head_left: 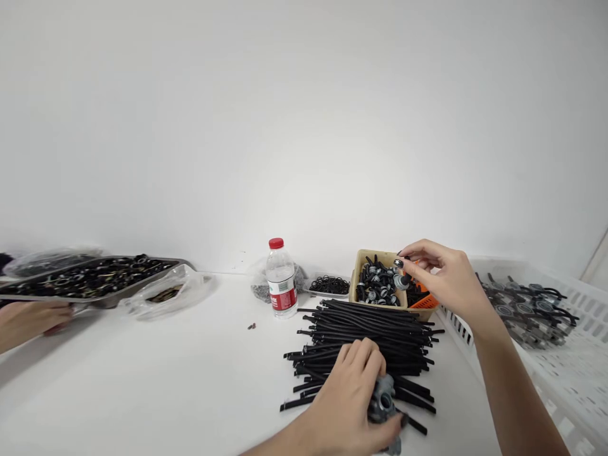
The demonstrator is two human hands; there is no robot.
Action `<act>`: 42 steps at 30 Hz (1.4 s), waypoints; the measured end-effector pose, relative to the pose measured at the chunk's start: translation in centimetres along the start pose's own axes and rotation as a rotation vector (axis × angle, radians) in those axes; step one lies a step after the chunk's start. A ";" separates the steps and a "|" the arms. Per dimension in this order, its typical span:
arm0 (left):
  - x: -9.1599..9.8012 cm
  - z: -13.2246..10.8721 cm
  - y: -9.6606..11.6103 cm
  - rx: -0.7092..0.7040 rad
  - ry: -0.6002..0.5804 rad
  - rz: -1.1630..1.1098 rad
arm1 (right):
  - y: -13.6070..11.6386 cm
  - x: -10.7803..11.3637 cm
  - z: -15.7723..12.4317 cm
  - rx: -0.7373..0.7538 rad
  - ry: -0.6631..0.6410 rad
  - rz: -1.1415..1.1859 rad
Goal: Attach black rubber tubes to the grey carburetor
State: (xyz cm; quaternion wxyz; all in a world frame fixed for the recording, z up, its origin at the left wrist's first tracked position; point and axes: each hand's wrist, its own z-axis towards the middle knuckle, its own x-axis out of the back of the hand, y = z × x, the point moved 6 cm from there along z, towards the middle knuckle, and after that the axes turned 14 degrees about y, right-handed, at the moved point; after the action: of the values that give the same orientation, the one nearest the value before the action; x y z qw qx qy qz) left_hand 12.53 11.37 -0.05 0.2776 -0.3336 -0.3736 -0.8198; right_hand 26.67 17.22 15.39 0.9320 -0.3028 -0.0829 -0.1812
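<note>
White table (142,380): bottle (281,278) (red label, unreadable) stands behind black tubes (365,332).

Only thing with any print was the water bottle (281,277) near the middle of the table, its red label had white writing but way too small to read

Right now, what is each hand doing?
Left hand: closed on a grey metal part.
Right hand: pinching a small black fitting above the beige bin.
</note>
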 end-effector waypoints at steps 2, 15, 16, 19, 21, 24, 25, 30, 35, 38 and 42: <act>-0.5 -0.7 -1.4 0.118 -0.110 -0.243 | 0.1 0.3 0.1 0.009 0.034 -0.003; -3.5 -2.3 -2.3 0.545 -0.087 -1.022 | 0.0 0.3 0.0 -0.009 0.008 0.045; -3.2 -2.1 -2.2 0.564 -0.069 -1.078 | -0.1 0.2 0.0 -0.013 -0.007 0.065; -1.4 -0.2 -1.5 0.584 0.046 -1.182 | 0.0 0.0 0.1 -0.042 -0.023 0.205; 0.9 1.8 -0.6 0.536 0.174 -1.133 | 0.2 -0.2 0.3 -0.081 -0.021 0.363; 4.4 4.8 1.1 0.483 0.324 -0.972 | 0.5 -0.1 0.6 -0.139 0.020 0.568; 5.3 5.6 1.7 0.456 0.357 -0.909 | 0.6 0.1 0.7 -0.156 0.046 0.611; 7.0 7.1 3.1 0.375 0.338 -0.788 | 0.8 0.5 0.5 -0.234 0.051 0.679; 8.7 6.9 1.9 0.332 0.344 -0.703 | 0.1 -1.3 -0.4 -0.302 -0.194 0.709; 10.2 6.8 1.3 0.320 0.361 -0.682 | -0.8 -2.7 -0.8 -0.329 -0.286 0.815; 11.4 6.6 1.1 0.310 0.347 -0.693 | -1.7 -3.7 -1.3 -0.296 -0.218 0.895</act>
State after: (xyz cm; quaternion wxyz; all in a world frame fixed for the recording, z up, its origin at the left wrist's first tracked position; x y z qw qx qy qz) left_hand 8.40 13.69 12.32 0.0910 0.0005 -0.5305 -0.8428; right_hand 22.67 16.28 14.29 0.8512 -0.4554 -0.0149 0.2605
